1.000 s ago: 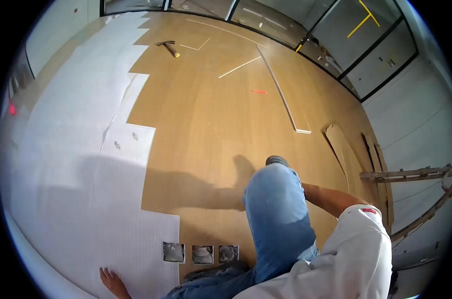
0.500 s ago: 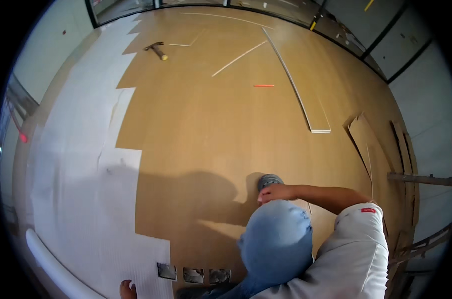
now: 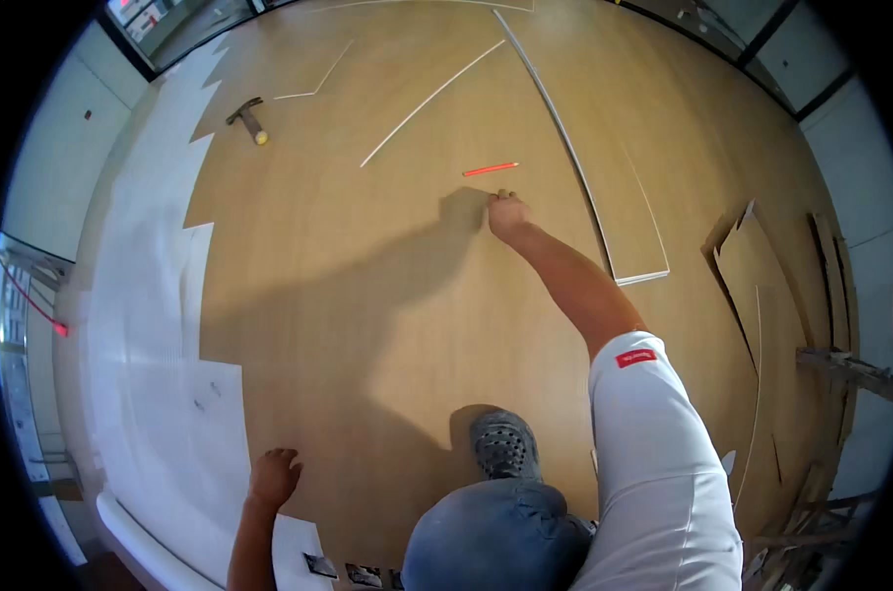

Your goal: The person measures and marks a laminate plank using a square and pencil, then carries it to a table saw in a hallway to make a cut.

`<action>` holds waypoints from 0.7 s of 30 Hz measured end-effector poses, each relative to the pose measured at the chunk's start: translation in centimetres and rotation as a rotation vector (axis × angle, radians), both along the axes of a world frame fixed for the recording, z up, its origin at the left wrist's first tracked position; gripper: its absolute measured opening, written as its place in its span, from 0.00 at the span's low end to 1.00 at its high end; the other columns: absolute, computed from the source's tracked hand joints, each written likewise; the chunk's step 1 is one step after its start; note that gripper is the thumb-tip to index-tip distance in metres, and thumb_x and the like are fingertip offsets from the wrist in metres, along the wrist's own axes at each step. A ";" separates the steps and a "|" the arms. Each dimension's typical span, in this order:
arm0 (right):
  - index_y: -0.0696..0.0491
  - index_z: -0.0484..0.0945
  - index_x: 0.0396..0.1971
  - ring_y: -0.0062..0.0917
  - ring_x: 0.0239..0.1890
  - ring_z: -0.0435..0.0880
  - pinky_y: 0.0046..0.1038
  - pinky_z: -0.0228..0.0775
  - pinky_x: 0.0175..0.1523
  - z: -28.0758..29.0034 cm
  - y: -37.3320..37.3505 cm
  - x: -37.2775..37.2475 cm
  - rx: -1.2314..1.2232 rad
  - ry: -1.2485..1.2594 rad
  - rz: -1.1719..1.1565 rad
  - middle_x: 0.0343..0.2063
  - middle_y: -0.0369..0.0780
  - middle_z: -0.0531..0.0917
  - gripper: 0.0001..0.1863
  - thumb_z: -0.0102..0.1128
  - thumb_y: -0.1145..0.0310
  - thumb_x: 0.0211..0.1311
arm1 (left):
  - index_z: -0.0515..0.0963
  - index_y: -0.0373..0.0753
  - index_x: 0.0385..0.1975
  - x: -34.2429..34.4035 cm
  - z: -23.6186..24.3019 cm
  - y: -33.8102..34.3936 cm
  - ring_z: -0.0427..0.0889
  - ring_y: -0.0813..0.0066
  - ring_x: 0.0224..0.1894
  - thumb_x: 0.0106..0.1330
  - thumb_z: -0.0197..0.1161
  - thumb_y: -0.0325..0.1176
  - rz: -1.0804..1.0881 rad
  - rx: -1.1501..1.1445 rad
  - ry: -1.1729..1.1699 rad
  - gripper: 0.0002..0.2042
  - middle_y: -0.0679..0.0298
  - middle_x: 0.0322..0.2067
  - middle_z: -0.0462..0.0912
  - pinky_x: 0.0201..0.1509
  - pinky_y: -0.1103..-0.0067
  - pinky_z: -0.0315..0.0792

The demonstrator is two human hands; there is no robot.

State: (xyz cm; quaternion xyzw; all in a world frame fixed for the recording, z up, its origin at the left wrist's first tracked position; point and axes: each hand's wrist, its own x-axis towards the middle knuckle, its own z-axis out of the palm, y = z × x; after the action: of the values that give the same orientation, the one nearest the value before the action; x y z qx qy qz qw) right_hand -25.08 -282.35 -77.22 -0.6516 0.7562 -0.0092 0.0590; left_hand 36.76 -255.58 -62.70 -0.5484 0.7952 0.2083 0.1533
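Note:
My right arm is stretched forward over the wood-look floor boards point(image 3: 367, 295). The right hand point(image 3: 508, 214) is just short of a red pencil point(image 3: 491, 169), which lies on the boards beyond the fingertips. The fingers are apart and nothing shows in them. My left hand point(image 3: 275, 478) is low at the left, by the stepped edge where the boards meet the white sheet underlay point(image 3: 141, 345). Its fingers are spread and hold nothing. Between the arms are my bent knee in blue jeans point(image 3: 496, 542) and a grey clog point(image 3: 505, 445).
A claw hammer point(image 3: 248, 120) lies at the far left. Long boards point(image 3: 624, 217) are stacked ahead on the right, and cardboard point(image 3: 761, 286) leans farther right. A white underlay roll point(image 3: 156, 542) is at the lower left, near square dark samples or cutouts point(image 3: 363, 574).
My right hand has moved from beside my knee forward to near the pencil. My left hand has come up farther into view at the lower left. The view has shifted.

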 end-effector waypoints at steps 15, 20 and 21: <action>0.54 0.79 0.40 0.37 0.44 0.82 0.38 0.75 0.50 -0.3 2.6 -2.6 -0.057 0.209 0.252 0.41 0.44 0.81 0.12 0.58 0.65 0.58 | 0.47 0.24 0.70 -25.4 -10.7 2.8 0.43 0.38 0.75 0.41 0.81 0.53 0.117 0.050 -0.157 0.63 0.31 0.71 0.42 0.76 0.57 0.48; 0.54 0.78 0.37 0.36 0.40 0.84 0.37 0.79 0.42 -1.5 16.4 -9.5 -0.224 0.063 -0.061 0.39 0.42 0.80 0.11 0.59 0.64 0.56 | 0.45 0.23 0.71 -26.6 -9.9 2.3 0.42 0.39 0.75 0.40 0.82 0.53 0.130 0.070 -0.175 0.64 0.32 0.72 0.41 0.77 0.59 0.46; 0.52 0.78 0.38 0.34 0.44 0.83 0.36 0.79 0.43 2.1 17.5 -9.8 -0.115 -0.136 -0.280 0.42 0.41 0.80 0.12 0.59 0.62 0.58 | 0.45 0.23 0.70 -25.2 -10.0 2.3 0.42 0.39 0.75 0.40 0.82 0.52 0.160 0.050 -0.187 0.64 0.32 0.72 0.41 0.77 0.59 0.46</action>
State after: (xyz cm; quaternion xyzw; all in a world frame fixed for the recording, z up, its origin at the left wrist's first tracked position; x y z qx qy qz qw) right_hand -34.92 -264.87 -75.12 -0.5398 0.8323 -0.1047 0.0706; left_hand 11.56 -253.24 -72.71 -0.6231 0.7257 0.1878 0.2233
